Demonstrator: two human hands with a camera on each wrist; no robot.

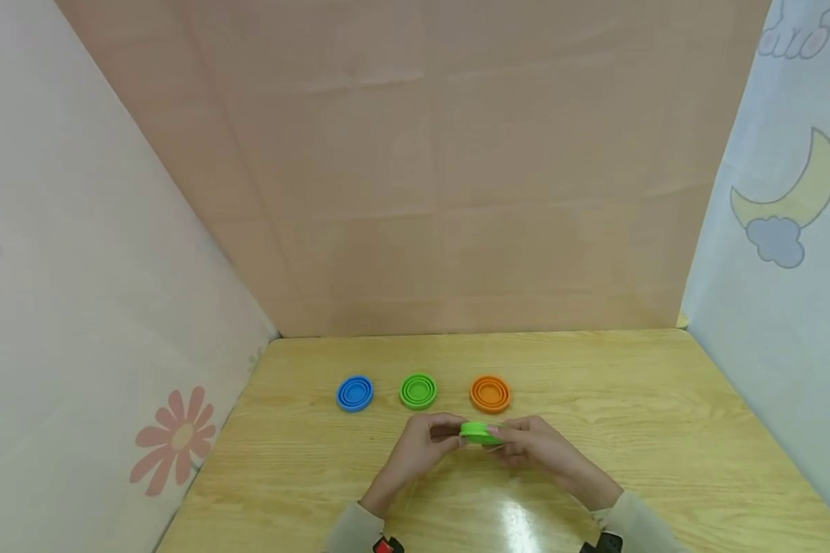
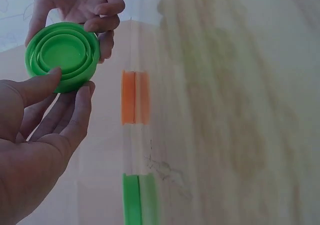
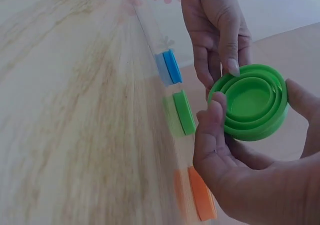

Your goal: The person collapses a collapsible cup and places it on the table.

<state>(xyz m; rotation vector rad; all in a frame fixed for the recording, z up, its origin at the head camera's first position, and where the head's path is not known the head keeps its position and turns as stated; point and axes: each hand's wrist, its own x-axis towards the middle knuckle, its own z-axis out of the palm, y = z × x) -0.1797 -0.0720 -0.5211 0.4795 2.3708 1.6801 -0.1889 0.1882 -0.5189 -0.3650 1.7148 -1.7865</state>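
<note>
Both hands hold a green collapsible cup [image 1: 477,432], folded flat into nested rings, just above the table. My left hand [image 1: 415,448] pinches its left edge; in the left wrist view the thumb lies on the inner rings and the fingers are beneath. On the opposite side my right hand [image 1: 545,452] grips the rim between thumb and fingers. The right wrist view shows the cup's open face [image 3: 248,99] tilted toward the camera. Beyond the hands, a blue folded cup [image 1: 355,393], another green folded cup [image 1: 418,392] and an orange folded cup [image 1: 489,394] lie in a row.
The wooden table [image 1: 304,476] carries the three cups toward its far side. A plain tan backdrop [image 1: 456,169] stands behind it. Printed white panels rise at the left, with a flower [image 1: 180,438], and at the right, with a moon [image 1: 802,184].
</note>
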